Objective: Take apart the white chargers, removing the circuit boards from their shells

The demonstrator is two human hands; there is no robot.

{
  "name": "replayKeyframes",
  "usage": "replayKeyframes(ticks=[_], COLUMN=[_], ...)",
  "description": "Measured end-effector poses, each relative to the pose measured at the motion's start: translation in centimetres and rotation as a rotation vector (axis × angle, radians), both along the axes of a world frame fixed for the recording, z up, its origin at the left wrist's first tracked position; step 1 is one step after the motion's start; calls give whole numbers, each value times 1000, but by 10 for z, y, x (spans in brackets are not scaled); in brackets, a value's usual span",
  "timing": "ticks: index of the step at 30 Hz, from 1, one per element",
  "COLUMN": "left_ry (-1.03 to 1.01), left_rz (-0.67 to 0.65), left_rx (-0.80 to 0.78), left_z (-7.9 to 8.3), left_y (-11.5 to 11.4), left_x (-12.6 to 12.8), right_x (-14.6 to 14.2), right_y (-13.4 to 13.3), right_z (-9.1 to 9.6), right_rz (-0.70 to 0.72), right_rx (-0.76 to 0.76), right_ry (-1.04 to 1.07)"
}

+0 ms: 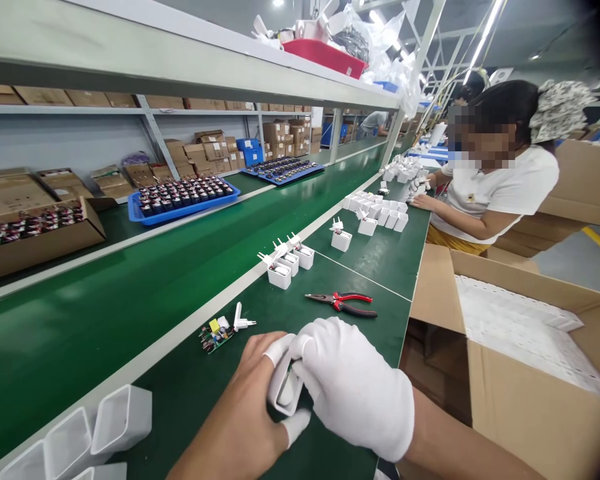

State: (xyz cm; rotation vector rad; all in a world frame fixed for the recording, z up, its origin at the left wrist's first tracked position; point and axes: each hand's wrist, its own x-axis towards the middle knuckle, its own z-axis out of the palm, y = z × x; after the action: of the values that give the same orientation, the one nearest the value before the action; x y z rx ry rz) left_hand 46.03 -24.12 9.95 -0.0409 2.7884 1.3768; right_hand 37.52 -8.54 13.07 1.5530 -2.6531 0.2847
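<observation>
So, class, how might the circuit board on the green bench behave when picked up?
The circuit board is probably fragile, since its components stand exposed. It looks light, being smaller than the left hand. The white plug piece beside it might trail along; any joining wire is unclear.

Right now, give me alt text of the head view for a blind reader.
A left hand wearing white finger covers holds an open white plastic case over a green workbench; the white-gloved right hand is at its opening. Red-and-black pliers lie beyond; a white-shirted co-worker is at right.
</observation>
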Motion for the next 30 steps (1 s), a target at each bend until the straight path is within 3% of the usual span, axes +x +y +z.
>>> replayKeyframes(ticks=[6,13,20,30], left_ry=[191,382,578,587], left_rz=[-7,0,-31,-60], left_rx=[-298,-507,-556,-532], left_z=[-14,-10,-2,-3], left_y=[13,9,22,34], left_x=[-7,-6,-4,0], right_x=[3,7,15,17], right_y=[0,8,29,49], right_z=[-8,3,16,9], right_rz=[120,184,224,200], right_rx=[-115,-138,-172,-137], right_ry=[331,306,335,236])
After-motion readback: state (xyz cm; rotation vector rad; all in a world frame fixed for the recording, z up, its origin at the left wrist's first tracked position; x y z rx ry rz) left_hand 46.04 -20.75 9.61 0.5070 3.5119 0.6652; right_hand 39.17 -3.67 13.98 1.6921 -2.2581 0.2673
